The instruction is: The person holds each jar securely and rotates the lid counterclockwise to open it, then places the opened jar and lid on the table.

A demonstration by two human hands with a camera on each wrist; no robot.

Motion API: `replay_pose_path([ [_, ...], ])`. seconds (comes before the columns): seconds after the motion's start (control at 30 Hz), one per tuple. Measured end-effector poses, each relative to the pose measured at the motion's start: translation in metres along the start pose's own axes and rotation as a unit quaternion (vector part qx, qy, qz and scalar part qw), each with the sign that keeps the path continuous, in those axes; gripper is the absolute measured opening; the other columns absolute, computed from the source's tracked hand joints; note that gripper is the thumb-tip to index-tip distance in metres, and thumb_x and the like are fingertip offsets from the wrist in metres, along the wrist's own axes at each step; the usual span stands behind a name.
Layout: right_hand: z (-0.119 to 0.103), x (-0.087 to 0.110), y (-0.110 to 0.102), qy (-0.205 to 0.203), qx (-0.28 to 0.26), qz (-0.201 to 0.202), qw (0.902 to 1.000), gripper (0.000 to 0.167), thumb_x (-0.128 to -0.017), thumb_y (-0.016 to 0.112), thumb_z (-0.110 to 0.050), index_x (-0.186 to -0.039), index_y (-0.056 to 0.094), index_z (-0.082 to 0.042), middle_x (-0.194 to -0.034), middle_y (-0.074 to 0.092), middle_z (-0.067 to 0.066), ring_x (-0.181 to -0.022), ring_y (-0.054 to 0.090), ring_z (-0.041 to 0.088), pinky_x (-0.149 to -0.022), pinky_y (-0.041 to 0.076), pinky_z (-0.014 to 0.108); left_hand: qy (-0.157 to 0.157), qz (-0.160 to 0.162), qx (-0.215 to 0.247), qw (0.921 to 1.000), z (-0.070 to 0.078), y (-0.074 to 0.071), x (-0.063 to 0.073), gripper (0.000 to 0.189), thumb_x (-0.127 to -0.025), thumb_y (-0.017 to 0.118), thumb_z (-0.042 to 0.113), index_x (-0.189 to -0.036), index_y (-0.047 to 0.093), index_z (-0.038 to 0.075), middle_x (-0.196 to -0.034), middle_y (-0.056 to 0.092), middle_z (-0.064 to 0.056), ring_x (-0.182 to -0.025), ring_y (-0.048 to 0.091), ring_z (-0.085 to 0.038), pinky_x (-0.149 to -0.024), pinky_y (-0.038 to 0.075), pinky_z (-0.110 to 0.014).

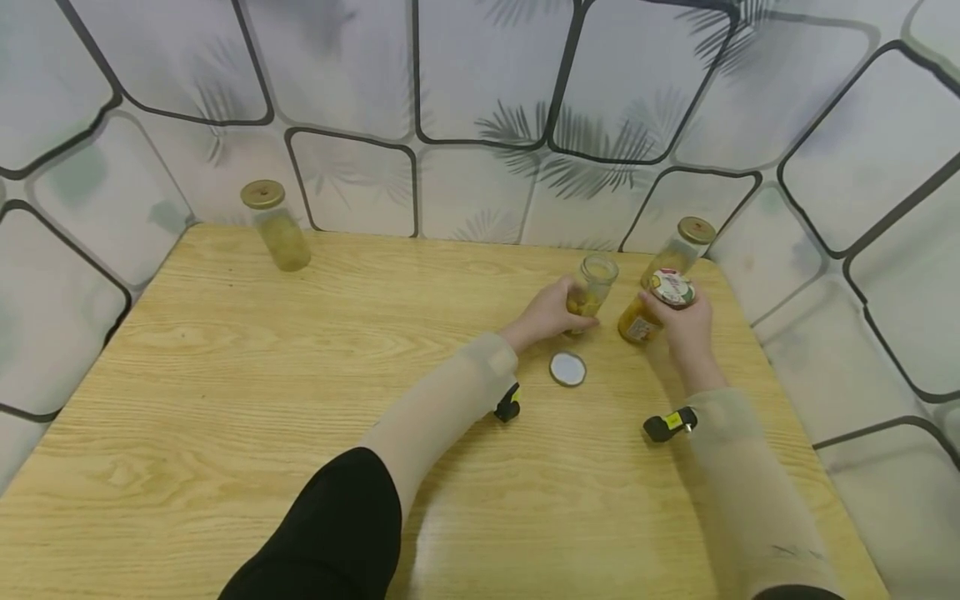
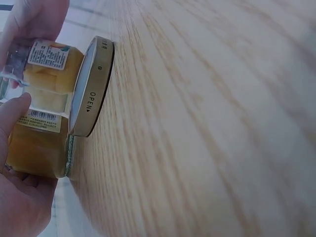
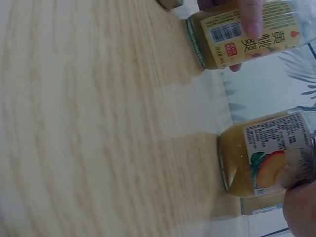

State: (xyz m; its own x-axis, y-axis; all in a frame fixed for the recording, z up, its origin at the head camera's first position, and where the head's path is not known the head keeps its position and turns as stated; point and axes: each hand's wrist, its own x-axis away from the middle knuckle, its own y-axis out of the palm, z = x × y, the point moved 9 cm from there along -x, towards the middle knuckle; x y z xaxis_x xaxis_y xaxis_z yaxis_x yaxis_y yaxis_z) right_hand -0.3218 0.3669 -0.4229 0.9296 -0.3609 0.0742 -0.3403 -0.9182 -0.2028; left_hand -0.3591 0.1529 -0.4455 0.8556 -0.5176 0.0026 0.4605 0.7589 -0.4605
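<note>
My left hand (image 1: 549, 315) grips an open glass jar (image 1: 599, 273) of yellow fruit around its side. In the right wrist view this jar (image 3: 217, 42) stands upright, with a yellow label bearing a barcode. To its right, my right hand (image 1: 692, 325) holds a second fruit jar (image 1: 636, 323) near its top, thumb and fingers around the printed white lid (image 1: 672, 287). A peach picture shows on that jar's label (image 3: 269, 168). Between the hands and nearer to me, a loose jar lid (image 1: 567, 368) lies with its white inside up; its gold rim (image 2: 94, 94) reads OPEN.
A gold-lidded jar (image 1: 693, 233) stands right behind the jar at my right hand, partly covered by it. Another gold-lidded jar (image 1: 279, 225) is at the back left of the wooden table (image 1: 300, 400). A patterned wall (image 1: 480, 192) borders the back and sides.
</note>
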Motion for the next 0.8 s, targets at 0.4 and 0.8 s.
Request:
replay_pose_path([
  [0.4,0.009,-0.003,0.019,-0.040,-0.090,-0.040,0.9944,0.049,-0.090,0.079,0.006,-0.119,0.057,-0.026,-0.097,0.074,-0.015,-0.098,0.069,0.000,-0.098,0.049,0.012,-0.007,-0.001,0.005,1.0000,-0.003,0.001,0.002,0.064,-0.095,0.082,0.021,-0.147,0.050,0.000,-0.141,0.064,-0.018,-0.128,0.064,-0.030,-0.109,0.054,-0.036],
  [0.8,-0.003,0.009,0.022,-0.027,-0.086,-0.049,0.9948,0.037,-0.091,0.078,0.004,-0.115,0.063,-0.020,-0.097,0.073,-0.013,-0.097,0.068,0.000,-0.095,0.049,0.009,-0.003,-0.001,-0.015,0.9999,0.001,-0.002,0.001,0.062,-0.095,0.082,0.022,-0.145,0.052,-0.001,-0.140,0.065,-0.018,-0.127,0.064,-0.030,-0.109,0.054,-0.036],
])
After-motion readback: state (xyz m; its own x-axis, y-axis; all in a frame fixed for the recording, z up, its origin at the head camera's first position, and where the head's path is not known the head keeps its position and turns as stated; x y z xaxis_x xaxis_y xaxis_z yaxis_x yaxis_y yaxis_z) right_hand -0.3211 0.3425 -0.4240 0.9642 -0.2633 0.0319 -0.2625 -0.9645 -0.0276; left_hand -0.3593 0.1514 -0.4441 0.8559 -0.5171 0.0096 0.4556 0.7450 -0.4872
